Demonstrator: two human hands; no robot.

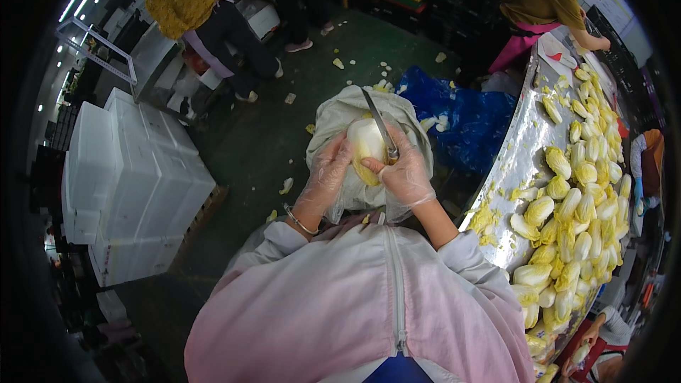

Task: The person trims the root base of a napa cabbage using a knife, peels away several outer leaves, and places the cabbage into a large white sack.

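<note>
A small napa cabbage point(368, 141) with a white base and yellow leaves rests between my two hands. My left hand point(331, 162), in a clear plastic glove, grips its left side. On the other side my right hand point(405, 173), gloved the same way, keeps a knife point(380, 122) by its handle, blade pointing up and away from me. The right thumb presses on the cabbage as well. Below them hangs a pale cloth-like sack point(340, 109), its mouth folded outward; its contents are mostly hidden by my hands.
To my right runs a metal table point(508, 181) heaped with napa cabbages point(582, 205). Blue plastic sheeting point(460, 111) lies beyond the sack. White foam boxes point(138, 181) are stacked at left. Leaf scraps point(286, 186) dot the green floor. Co-workers point(542, 0) stand around the table and behind.
</note>
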